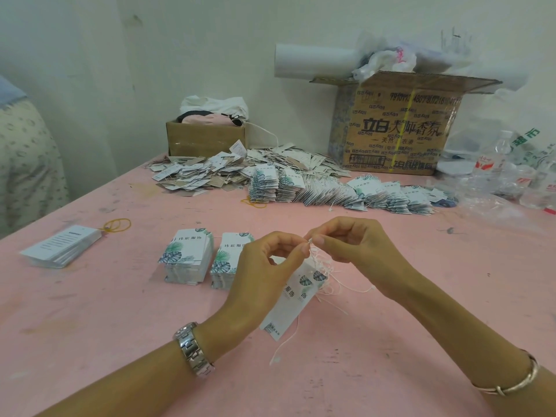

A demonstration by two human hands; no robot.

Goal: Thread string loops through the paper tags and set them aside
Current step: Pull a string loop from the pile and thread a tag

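Paper tag (296, 293): thin printed card, likely light and fairly stiff, though it would crease if squeezed. It hangs tilted above the near middle of the pink table (120, 326).
String loops (323, 266): a white, limp, thin bundle just under the right hand, touching the tag's top end. They look prone to tangling and slipping.
Left hand (264, 266): thumb and forefinger pinch the tag's top end; the hole itself is hidden.
Right hand (352, 245): thumb and forefinger pinch one string end against the tag's top.
Best hold: probably the card by its edges near the hole, and the string close to its tip so it stays straight.
Unthreaded stacks (188, 257): two, just left of the left hand.
Threaded tags (346, 191): leaning in rows toward the far edge.
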